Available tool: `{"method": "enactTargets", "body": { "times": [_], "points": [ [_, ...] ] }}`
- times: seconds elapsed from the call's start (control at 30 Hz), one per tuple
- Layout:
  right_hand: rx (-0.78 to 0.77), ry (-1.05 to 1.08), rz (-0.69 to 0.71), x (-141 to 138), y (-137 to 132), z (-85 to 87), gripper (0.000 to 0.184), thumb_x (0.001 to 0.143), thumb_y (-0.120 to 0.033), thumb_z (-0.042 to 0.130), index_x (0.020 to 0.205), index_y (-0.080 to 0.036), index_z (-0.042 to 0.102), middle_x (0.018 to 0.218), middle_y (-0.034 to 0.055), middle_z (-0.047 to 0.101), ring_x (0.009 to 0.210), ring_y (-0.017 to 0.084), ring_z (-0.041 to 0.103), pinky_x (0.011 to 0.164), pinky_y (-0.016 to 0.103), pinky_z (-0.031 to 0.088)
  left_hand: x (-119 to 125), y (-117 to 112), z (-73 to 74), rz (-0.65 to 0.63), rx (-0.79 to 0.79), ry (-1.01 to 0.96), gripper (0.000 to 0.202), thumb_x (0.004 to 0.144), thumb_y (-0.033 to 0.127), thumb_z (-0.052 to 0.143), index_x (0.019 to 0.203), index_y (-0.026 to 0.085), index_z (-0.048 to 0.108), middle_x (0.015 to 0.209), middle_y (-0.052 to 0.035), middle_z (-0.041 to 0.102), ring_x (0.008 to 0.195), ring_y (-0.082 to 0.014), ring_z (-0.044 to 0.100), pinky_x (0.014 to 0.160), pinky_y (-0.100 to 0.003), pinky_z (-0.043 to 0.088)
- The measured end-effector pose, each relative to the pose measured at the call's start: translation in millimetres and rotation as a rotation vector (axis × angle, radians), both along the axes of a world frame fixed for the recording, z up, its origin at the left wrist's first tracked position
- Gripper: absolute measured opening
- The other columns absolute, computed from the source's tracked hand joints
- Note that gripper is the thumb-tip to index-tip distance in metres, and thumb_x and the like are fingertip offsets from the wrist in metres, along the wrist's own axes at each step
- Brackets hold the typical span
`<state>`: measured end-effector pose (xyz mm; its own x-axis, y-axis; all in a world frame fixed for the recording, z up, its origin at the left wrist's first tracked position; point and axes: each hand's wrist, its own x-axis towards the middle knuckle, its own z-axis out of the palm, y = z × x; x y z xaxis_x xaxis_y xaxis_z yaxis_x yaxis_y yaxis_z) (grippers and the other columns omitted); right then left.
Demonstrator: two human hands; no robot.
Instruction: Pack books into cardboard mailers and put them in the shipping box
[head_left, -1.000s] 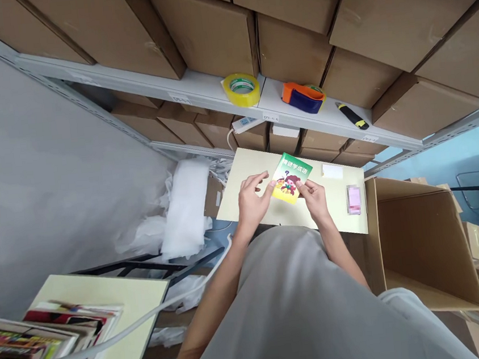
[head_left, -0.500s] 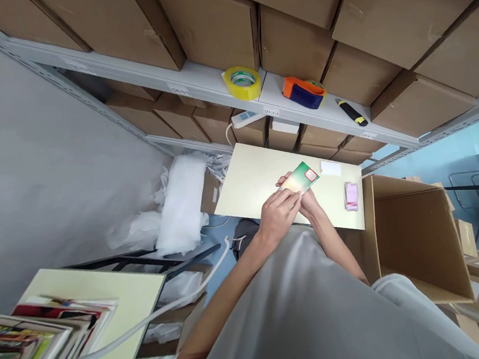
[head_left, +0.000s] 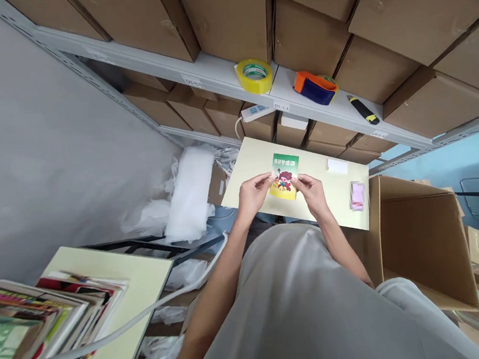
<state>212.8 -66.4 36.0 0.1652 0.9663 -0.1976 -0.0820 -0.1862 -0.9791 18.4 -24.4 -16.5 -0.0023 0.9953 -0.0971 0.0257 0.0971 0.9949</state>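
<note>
A small green and yellow booklet [head_left: 284, 175] with a cartoon cover is held face up over the pale yellow table [head_left: 247, 167]. My left hand [head_left: 252, 192] pinches its left edge and my right hand [head_left: 311, 193] pinches its right edge. Both hands are closed on it, just in front of my grey shirt.
A white slip [head_left: 337, 166] and a pink item [head_left: 357, 195] lie on the table's right side. An open cardboard box [head_left: 421, 240] stands to the right. The shelf holds yellow tape [head_left: 255, 75], an orange tape dispenser [head_left: 314, 87] and a knife [head_left: 363, 110]. Stacked books [head_left: 45, 325] lie at lower left.
The booklet was turned over to its back, with my left hand crossing over it, and is now front up again, held squarely between both hands.
</note>
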Motion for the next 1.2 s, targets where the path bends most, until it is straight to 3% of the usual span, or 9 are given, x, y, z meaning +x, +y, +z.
{"method": "enactTargets", "body": {
  "times": [0.17, 0.27, 0.37, 0.47, 0.67, 0.73, 0.97, 1.07, 1.2],
  "points": [
    [0.257, -0.245, 0.109, -32.2, -8.0, 14.2, 0.03, 0.093, -0.057, 0.087, 0.096, -0.028, 0.093, 0.085, 0.0035, 0.074, 0.081, 0.021, 0.069, 0.078, 0.035, 0.059, 25.2, -4.6, -9.7, -0.232, -0.079, -0.209, 0.059, 0.083, 0.078, 0.08, 0.089, 0.019, 0.085, 0.095, -0.0137, 0.085, 0.102, -0.0339, 0.082, 0.091, -0.048, 0.069],
    [0.395, -0.404, 0.207, -52.5, -17.9, 15.3, 0.025, 0.104, -0.05, 0.078, 0.107, -0.031, 0.094, 0.088, 0.0048, 0.073, 0.085, 0.022, 0.07, 0.085, 0.036, 0.06, 37.3, -5.9, -13.1, -0.199, -0.104, -0.317, 0.057, 0.09, 0.076, 0.075, 0.098, 0.02, 0.084, 0.097, -0.0133, 0.082, 0.112, -0.0345, 0.081, 0.095, -0.052, 0.068],
    [0.403, -0.457, 0.263, -56.6, -22.4, 14.3, 0.026, 0.107, -0.05, 0.075, 0.111, -0.032, 0.094, 0.092, 0.0055, 0.075, 0.089, 0.023, 0.071, 0.09, 0.036, 0.062, 35.4, -6.9, -14.2, -0.152, -0.114, -0.288, 0.049, 0.099, 0.068, 0.071, 0.093, 0.02, 0.082, 0.097, -0.0117, 0.081, 0.114, -0.0342, 0.082, 0.096, -0.05, 0.067],
    [0.338, -0.363, 0.2, -41.4, -15.4, 12.7, 0.03, 0.101, -0.057, 0.08, 0.105, -0.031, 0.093, 0.093, 0.0047, 0.079, 0.088, 0.022, 0.073, 0.088, 0.036, 0.064, 20.7, -7.0, -13.5, -0.147, -0.144, -0.325, 0.05, 0.093, 0.068, 0.076, 0.094, 0.018, 0.081, 0.102, -0.013, 0.083, 0.111, -0.0334, 0.083, 0.098, -0.048, 0.067],
    [0.119, -0.163, -0.117, 5.8, 15.7, -1.8, 0.049, 0.083, -0.067, 0.091, 0.105, -0.023, 0.09, 0.103, 0.0091, 0.087, 0.095, 0.028, 0.079, 0.09, 0.042, 0.068, -2.1, 6.7, -10.0, 0.034, -0.185, -0.285, 0.074, 0.061, 0.067, 0.103, 0.111, 0.018, 0.082, 0.11, -0.014, 0.085, 0.105, -0.0264, 0.081, 0.1, -0.042, 0.066],
    [0.119, -0.18, -0.115, 16.1, 21.1, -4.5, 0.046, 0.082, -0.065, 0.091, 0.101, -0.024, 0.089, 0.102, 0.0089, 0.088, 0.096, 0.029, 0.08, 0.093, 0.045, 0.067, -2.7, 12.4, -4.6, -0.01, -0.133, -0.229, 0.07, 0.063, 0.067, 0.102, 0.109, 0.018, 0.084, 0.112, -0.0142, 0.085, 0.106, -0.0279, 0.08, 0.101, -0.044, 0.066],
    [0.315, -0.259, -0.009, 36.7, 14.9, 0.0, 0.022, 0.096, -0.053, 0.081, 0.098, -0.033, 0.09, 0.123, 0.0066, 0.087, 0.127, 0.029, 0.077, 0.122, 0.05, 0.055, -0.5, 22.2, 25.5, -0.117, 0.275, 0.048, 0.024, 0.091, 0.051, 0.083, 0.087, 0.027, 0.084, 0.114, -0.0103, 0.086, 0.121, -0.0294, 0.078, 0.12, -0.053, 0.056],
    [0.261, -0.24, -0.054, 41.0, 8.8, -5.7, 0.028, 0.093, -0.055, 0.084, 0.102, -0.029, 0.088, 0.114, 0.008, 0.088, 0.115, 0.029, 0.078, 0.113, 0.049, 0.059, 4.0, 22.2, 28.7, -0.096, 0.223, 0.062, 0.029, 0.087, 0.052, 0.088, 0.093, 0.025, 0.084, 0.105, -0.0104, 0.086, 0.107, -0.029, 0.081, 0.108, -0.049, 0.063],
    [0.154, -0.192, -0.103, 44.7, 2.4, -12.4, 0.048, 0.088, -0.06, 0.088, 0.121, -0.026, 0.077, 0.092, 0.003, 0.084, 0.092, 0.023, 0.076, 0.095, 0.041, 0.061, 11.7, 20.0, 26.8, -0.096, 0.086, -0.006, 0.053, 0.078, 0.061, 0.095, 0.11, 0.022, 0.079, 0.092, -0.0077, 0.084, 0.093, -0.0263, 0.082, 0.09, -0.039, 0.065]
  ]
}}
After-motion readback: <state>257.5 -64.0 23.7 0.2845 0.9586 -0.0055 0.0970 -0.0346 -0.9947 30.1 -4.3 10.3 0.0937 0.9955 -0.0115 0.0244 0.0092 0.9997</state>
